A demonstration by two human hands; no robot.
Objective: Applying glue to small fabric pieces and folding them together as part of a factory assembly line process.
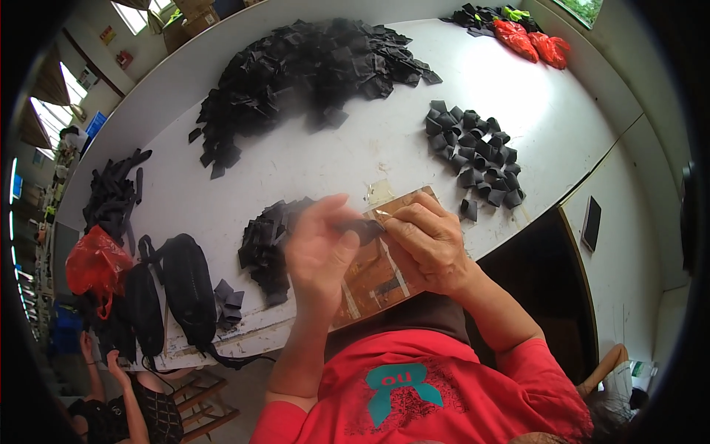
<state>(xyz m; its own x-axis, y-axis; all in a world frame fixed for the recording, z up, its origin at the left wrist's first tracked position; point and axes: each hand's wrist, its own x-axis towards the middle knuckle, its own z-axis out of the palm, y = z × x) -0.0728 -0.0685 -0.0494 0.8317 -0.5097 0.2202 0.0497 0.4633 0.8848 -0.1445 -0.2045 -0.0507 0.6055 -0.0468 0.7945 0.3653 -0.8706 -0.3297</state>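
While both hands meet above the brown wooden board, a small blk fabric piece is held betw. them, clear of the board, roughly at its upper edge. L hand: motion-blurred; thumb & fingers narrow, closed on piece's L end. R hand: thumb & index pinched tight at R end, w/ a small shiny bit nr the fingertips, kind unclear. Board: tilted on table, pale tape strips across its face.

Surroundings: smaller blk fabric heap just L of L hand, partly behind it. Large heap of flat blk pieces at far side of table. Curled blk pieces to R, spread in a loose cluster. Far L: blk strips, red plastic bag; blk pouch nr the table's L front edge. Red bundles at far R corner. Co-worker's hand lower L, apart from wearer's.
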